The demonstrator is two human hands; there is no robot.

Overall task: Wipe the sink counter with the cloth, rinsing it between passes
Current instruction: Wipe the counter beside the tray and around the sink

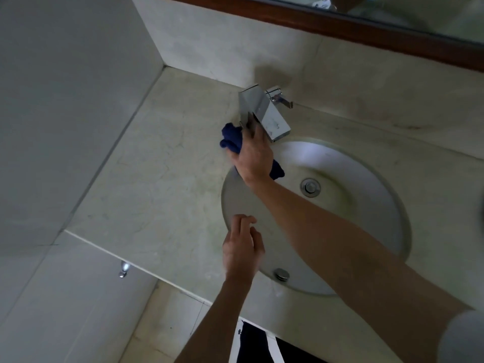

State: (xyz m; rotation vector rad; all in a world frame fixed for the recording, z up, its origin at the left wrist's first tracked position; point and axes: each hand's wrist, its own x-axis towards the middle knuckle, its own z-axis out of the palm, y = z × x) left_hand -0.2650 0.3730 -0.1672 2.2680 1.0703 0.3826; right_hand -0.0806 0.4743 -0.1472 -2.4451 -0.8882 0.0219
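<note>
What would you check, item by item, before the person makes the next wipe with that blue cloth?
1. Cloth in grip: ok, right hand holds it beside the faucet.
2. Left hand out of the way: ok, it holds nothing, over the basin's near rim.
3. Counter free of things to the left: ok.
4. Water running for a rinse: not ok, none visible.
5. Cloth wet or clean enough: cannot tell.

Bathroom. Round undermount basin (366,205) in marble-look counter (157,192), chrome faucet (264,111) centre frame, wood-framed mirror (392,24) upper right, tiled walls (65,100) left.
</note>
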